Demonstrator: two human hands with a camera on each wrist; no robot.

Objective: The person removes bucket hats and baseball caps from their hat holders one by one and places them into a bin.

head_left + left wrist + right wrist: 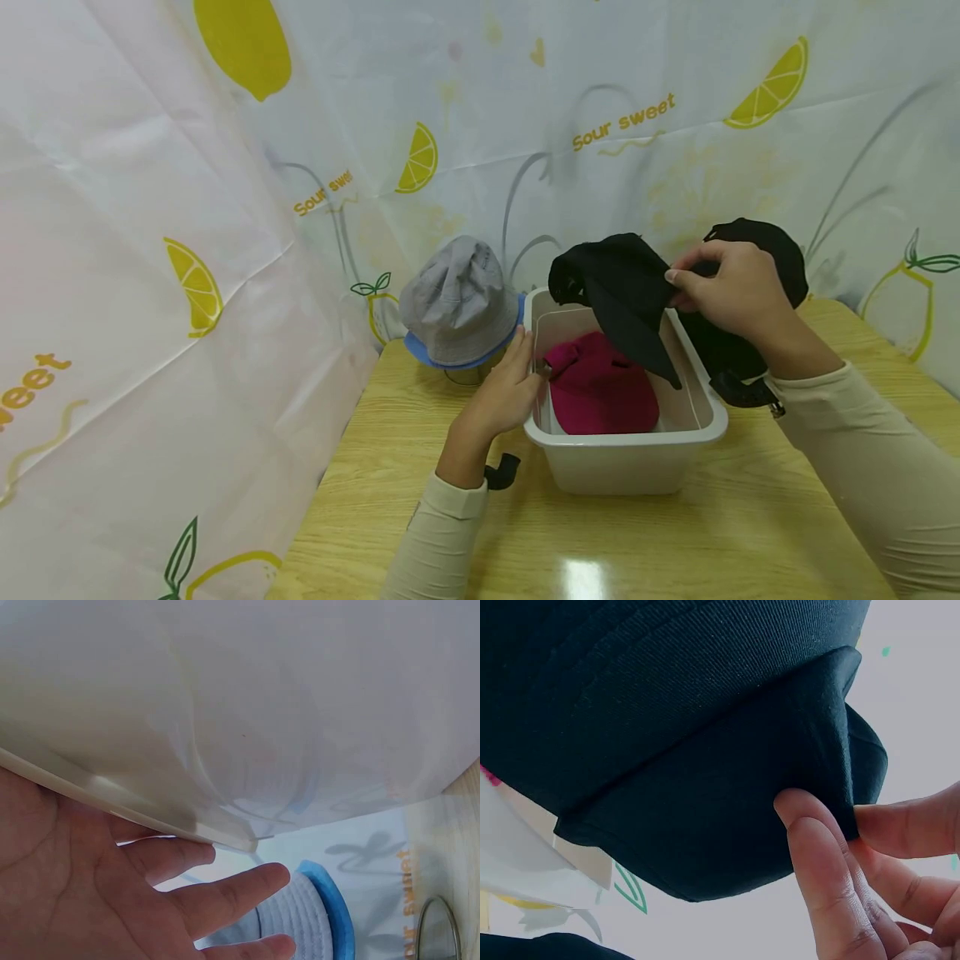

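Observation:
My right hand [738,287] pinches a black baseball cap [626,279] at the side of its crown between thumb and fingertips. The cap hangs over the white plastic basin [622,467], brim tilted down. In the right wrist view the pinched fabric [810,780] folds up by the fingertips. A magenta cap [603,392] lies inside the basin, partly covered by the black brim in the head view. My left hand [498,396] rests against the basin's left rim. Its fingers [225,900] stretch out straight beneath that rim in the left wrist view.
Left of the basin, a grey bucket hat [461,300] sits above a blue brim [427,354] on a wire stand [463,377]. More black headwear [776,254] stands behind my right hand. A lemon-printed sheet [480,100] hangs behind the wooden table [360,500].

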